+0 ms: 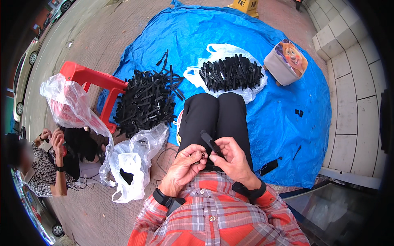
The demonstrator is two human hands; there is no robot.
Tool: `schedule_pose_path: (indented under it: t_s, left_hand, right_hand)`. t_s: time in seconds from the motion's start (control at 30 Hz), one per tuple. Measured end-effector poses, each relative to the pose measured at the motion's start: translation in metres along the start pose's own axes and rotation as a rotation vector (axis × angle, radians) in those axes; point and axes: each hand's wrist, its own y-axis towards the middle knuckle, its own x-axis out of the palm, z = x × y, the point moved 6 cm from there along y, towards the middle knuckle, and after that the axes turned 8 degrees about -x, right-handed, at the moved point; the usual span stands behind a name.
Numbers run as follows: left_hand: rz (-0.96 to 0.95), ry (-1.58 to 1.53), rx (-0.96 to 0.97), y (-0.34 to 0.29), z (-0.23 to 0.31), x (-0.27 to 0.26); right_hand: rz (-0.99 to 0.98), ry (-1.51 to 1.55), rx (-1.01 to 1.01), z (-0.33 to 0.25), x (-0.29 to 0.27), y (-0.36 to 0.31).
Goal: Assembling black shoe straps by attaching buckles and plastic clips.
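Over my lap, my right hand [234, 160] pinches a short folded black strap [209, 140] that points up and away from me. Close beside it, my left hand [182, 167] is closed, thumb against the fingers. A small brownish piece shows at its fingertips, too small to name. The two hands nearly meet at the strap's lower end. Past my knees, a dense row of black straps [232, 74] lies on a white plastic bag [213, 51]. To its left is a tangled heap of loose black straps [145, 102].
A blue tarp [283, 123] covers the ground, with scattered black scraps [269, 167] at right. A red plastic stool [107, 82] and clear bags [137, 164] stand at left, near another person [43, 164]. A cartoon-printed box-shaped seat [283, 67] sits far right, before a tiled wall [344, 110].
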Motion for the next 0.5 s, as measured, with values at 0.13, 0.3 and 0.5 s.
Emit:
schedule_pose_path:
  t_s: [0.13, 0.3, 0.5]
  left_hand:
    - [0.024, 0.029, 0.016, -0.0012, 0.0019, 0.0015]
    - [0.053, -0.002, -0.002, -0.0021, -0.001, 0.0043]
    - [0.051, 0.186, 0.029, -0.004, 0.0013, -0.0021]
  right_hand:
    - [0.006, -0.039, -0.092, 0.0014, 0.0066, 0.0]
    - [0.045, -0.085, -0.15, 0.0029, 0.007, -0.0008]
    - [0.027, -0.26, -0.171, -0.0064, 0.0089, 0.0003]
